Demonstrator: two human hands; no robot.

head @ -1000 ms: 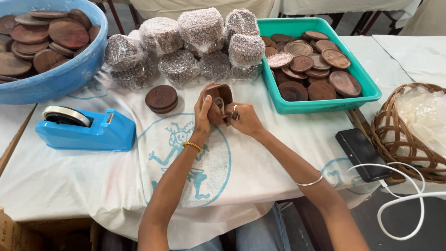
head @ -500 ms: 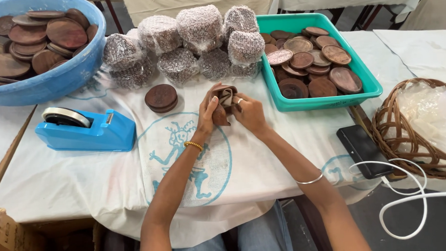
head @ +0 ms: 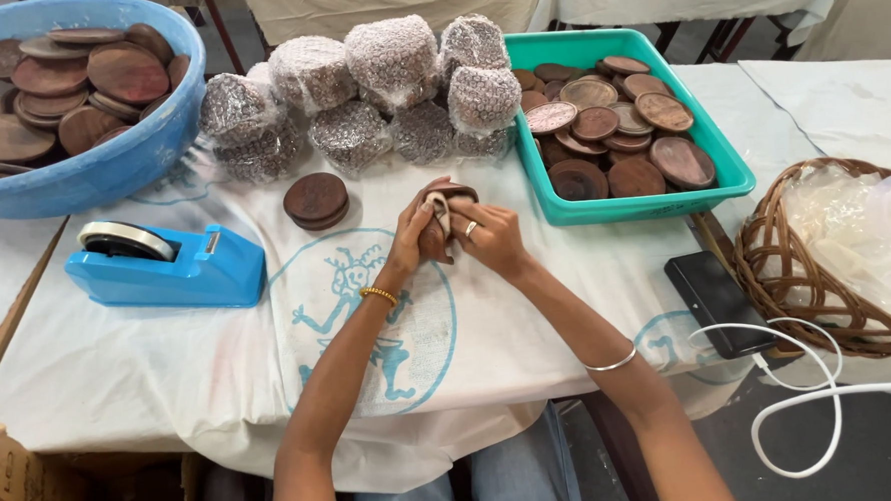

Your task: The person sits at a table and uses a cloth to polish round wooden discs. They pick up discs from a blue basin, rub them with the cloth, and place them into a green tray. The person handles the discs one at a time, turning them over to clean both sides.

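Note:
Both of my hands meet over the middle of the cloth-covered table (head: pixel 170 363). My left hand (head: pixel 412 234) and my right hand (head: pixel 489 237) together hold a round brown wooden disc (head: pixel 447 192), with a small pale cloth (head: pixel 441 213) pressed against it between the fingers. A short stack of similar brown discs (head: pixel 315 200) lies on the table just left of my hands.
A blue tape dispenser (head: pixel 166 265) sits at the left. A blue basin (head: pixel 111 165) and a teal tray (head: pixel 654 203) hold several wooden discs. Bubble-wrapped bundles (head: pixel 358 89) stand behind. A wicker basket (head: pixel 817 274), a dark phone (head: pixel 716 303) and a white cable (head: pixel 822 394) are at the right.
My hands have shifted slightly and turned the disc between them; the pale cloth now shows against it. Nothing else has moved.

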